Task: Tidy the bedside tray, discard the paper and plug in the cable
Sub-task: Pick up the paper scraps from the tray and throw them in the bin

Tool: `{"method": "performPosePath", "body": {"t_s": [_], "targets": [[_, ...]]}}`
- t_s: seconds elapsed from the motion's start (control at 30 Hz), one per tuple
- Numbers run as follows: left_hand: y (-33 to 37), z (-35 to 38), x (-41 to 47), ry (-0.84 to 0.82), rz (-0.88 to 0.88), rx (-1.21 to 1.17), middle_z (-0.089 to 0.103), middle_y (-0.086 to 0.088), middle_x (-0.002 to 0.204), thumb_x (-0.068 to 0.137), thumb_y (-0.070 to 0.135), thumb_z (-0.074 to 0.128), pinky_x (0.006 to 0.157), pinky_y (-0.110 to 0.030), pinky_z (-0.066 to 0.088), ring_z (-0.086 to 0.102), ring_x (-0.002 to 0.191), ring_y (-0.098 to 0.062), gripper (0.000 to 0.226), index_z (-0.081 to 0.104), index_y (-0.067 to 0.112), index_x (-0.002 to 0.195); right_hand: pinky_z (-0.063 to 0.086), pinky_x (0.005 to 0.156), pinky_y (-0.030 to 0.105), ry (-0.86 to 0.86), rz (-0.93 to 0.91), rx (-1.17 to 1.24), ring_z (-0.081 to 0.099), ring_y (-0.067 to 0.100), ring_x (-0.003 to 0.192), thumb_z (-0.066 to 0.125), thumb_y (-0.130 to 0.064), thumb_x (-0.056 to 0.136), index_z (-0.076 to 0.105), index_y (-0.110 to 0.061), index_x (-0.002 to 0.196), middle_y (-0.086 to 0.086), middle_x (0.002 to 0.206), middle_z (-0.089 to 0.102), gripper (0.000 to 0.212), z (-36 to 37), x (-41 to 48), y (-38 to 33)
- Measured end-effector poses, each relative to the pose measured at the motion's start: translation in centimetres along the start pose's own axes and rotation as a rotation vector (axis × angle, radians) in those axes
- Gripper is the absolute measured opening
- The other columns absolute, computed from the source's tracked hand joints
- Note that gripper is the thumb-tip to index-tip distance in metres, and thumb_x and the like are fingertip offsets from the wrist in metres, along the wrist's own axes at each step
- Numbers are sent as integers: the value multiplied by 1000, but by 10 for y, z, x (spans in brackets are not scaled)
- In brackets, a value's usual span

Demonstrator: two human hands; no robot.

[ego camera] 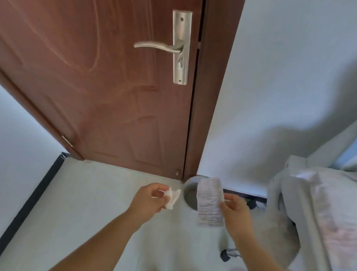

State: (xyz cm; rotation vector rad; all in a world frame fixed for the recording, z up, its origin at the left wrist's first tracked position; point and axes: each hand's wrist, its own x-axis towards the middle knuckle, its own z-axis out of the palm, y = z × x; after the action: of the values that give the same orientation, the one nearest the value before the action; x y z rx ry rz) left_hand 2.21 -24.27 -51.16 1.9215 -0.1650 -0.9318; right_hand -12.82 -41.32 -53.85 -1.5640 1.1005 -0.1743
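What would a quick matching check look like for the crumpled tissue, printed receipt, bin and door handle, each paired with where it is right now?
Things:
1. crumpled tissue
2. printed receipt
3. bin
4. door handle

Places:
A. on the floor in the corner by the door
B. pinched in the right hand
C. on the brown door
D. pinched in the left hand

Pairs: 1-D, 2-B, 3-A, 4-C

A long printed paper slip [210,201] is hanging upright, pinched at its right edge, partly overlapping the round bin [189,193] standing on the floor. A crumpled white tissue [171,198] is sitting just left of the bin.
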Motion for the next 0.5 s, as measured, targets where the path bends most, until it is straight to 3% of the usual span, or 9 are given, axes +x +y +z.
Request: {"method": "performPosePath", "body": {"t_s": [0.17,0.37,0.5], "targets": [[-44,57,103,-64,-105,19,67,4,87,82,9,67,58,-18,52,66,66,-11,16,65,20,93,45,46,14,75,101,-5,68,13,72,56,-15,89,58,-24,103,1,89,70,17,11,72,75],[-116,123,221,-44,-187,35,71,-12,86,80,5,67,58,-24,54,67,63,-18,9,64,12,84,53,58,30,83,197,-20,68,22,75,57,-11,88,54,-23,107,8,88,69,23,37,168,180],[-169,155,280,-7,-259,35,71,-16,87,79,4,68,52,-20,55,68,63,-20,11,66,8,90,49,50,17,94,215,-14,67,18,70,57,-8,87,55,-23,101,10,84,69,21,59,225,240]]}}
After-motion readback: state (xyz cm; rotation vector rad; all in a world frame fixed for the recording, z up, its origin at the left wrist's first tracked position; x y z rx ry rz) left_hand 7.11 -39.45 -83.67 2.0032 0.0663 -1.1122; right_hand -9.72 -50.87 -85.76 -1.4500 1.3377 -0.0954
